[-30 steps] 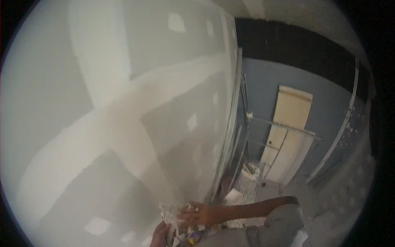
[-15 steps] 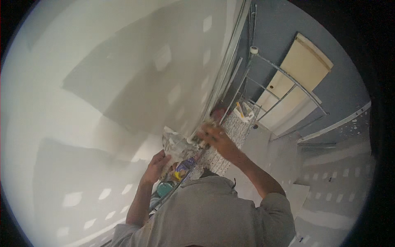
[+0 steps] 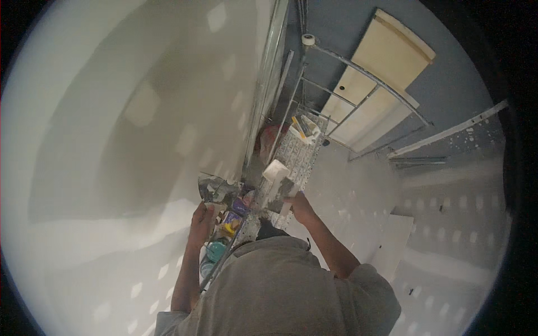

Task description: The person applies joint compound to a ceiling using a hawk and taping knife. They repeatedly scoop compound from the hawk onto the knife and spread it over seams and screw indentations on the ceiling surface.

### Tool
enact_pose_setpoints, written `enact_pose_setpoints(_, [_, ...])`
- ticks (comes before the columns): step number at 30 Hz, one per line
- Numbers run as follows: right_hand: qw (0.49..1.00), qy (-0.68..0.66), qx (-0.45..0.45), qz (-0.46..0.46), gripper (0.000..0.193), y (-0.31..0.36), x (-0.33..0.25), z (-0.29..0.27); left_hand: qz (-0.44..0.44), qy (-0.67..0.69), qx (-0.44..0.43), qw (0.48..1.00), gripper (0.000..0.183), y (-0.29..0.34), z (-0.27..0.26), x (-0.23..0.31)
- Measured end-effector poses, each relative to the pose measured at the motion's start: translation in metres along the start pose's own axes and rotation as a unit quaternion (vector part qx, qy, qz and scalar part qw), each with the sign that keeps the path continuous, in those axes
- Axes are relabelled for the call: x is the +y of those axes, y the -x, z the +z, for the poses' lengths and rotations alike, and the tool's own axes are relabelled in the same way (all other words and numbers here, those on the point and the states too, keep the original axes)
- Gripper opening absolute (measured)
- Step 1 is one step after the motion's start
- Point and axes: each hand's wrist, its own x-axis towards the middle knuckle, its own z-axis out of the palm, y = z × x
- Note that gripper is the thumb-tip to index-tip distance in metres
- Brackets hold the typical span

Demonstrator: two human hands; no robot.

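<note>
My left hand (image 3: 202, 223) is closed on the pale handle of a broad, plaster-smeared taping knife (image 3: 219, 189), held close to the wall. To its right, my right hand (image 3: 301, 208) grips a putty knife (image 3: 278, 197) with a grey, smeared blade. A white lump (image 3: 276, 169) shows at the blade's far end; I cannot tell whether it sits on the blade or lies beyond it. Both tools are above the speckled scaffold platform (image 3: 302, 158), apart from each other.
The plasterboard wall (image 3: 140, 162) with pale patches rises on my left. A metal scaffold rail (image 3: 372, 71) curves ahead. Tools in a white tray (image 3: 305, 129) lie on the platform's far end. Purple and yellow packages (image 3: 234, 215) and a teal tub (image 3: 216, 250) stand below my left hand.
My right hand has moved nearer and slightly right, and its blurred tool now shows clearly. The left hand's knife has tilted, showing a darker face. The whole view has shifted.
</note>
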Motion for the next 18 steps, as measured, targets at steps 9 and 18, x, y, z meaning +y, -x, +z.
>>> enact_pose_setpoints(9, [0.994, 0.086, -0.020, 0.065, 0.033, 0.008, -0.003, 0.011, -0.063, -0.047, 0.003, 0.997, 0.040, -0.016, 0.002, -0.083])
enact_pose_setpoints(18, [0.998, 0.006, 0.050, 0.036, 0.036, 0.028, -0.014, 0.039, -0.132, 0.066, -0.011, 0.989, 0.040, -0.019, -0.001, -0.124])
